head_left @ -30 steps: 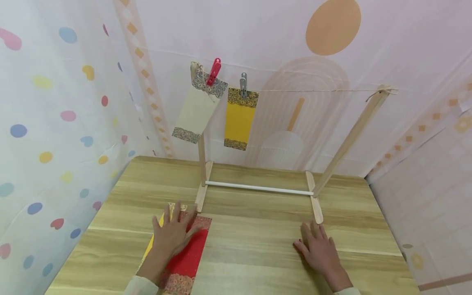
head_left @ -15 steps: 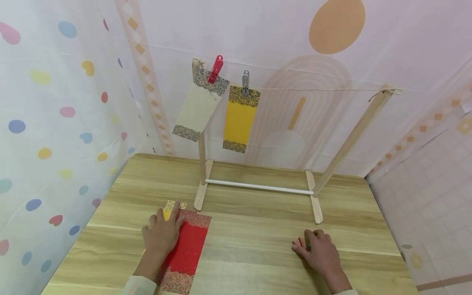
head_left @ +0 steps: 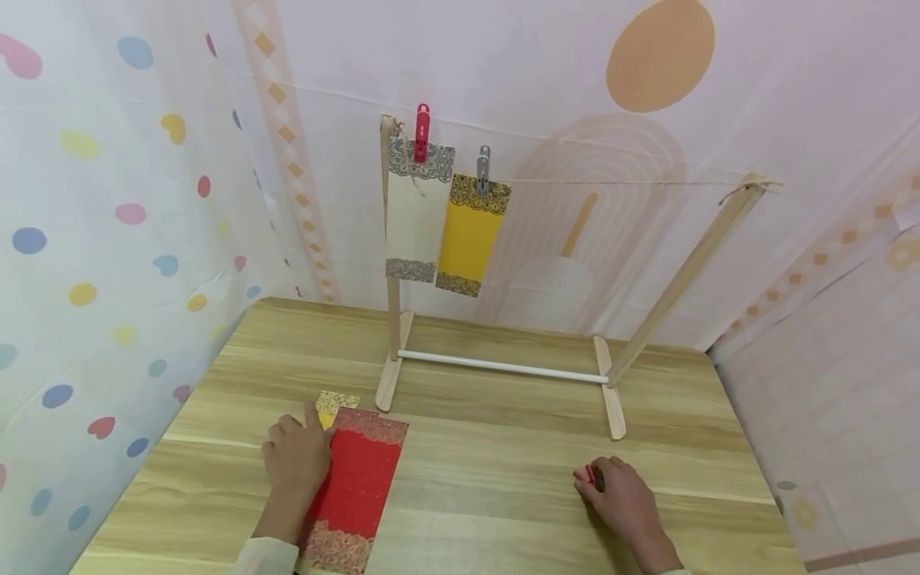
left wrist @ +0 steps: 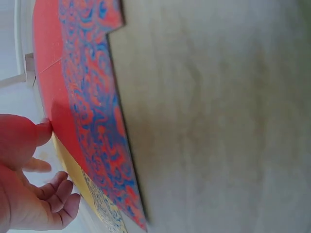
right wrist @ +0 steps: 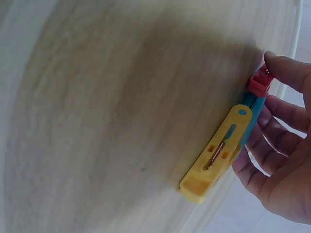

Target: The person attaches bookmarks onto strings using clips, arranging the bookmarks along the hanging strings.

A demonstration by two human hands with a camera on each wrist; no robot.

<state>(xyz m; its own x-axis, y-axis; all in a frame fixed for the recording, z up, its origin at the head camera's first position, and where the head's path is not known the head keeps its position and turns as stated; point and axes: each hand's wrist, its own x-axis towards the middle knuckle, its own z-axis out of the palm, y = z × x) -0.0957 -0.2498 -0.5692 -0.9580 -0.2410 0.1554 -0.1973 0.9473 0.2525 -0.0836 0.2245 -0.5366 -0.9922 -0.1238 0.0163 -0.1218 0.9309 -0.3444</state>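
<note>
My left hand (head_left: 297, 457) is at the left edge of a flat red piece with patterned end bands (head_left: 362, 475). In the left wrist view its thumb (left wrist: 43, 132) touches the red edge, while the other fingers are loosely bent. Partly under the red piece lies a yellow one (head_left: 327, 419). With thumb and forefinger, my right hand (head_left: 625, 497) pinches a red clothespin (right wrist: 261, 81) at the tabletop. Beside it, in the right wrist view, are a teal clothespin (right wrist: 253, 127) and a yellow clothespin (right wrist: 216, 154), close under the fingers.
A wooden stand (head_left: 614, 411) with a white crossbar (head_left: 503, 367) holds a string (head_left: 611, 183). From it hang a cream piece (head_left: 414, 224) under a red clothespin (head_left: 422, 134) and a yellow piece (head_left: 472, 239) under a grey clothespin (head_left: 484, 169). Curtains surround the table (head_left: 489, 511).
My left hand has drawn back leftward off the red piece to its edge. The right hand has gone from spread fingers to pinching the red clothespin. The hanging cream piece has swung rightward.
</note>
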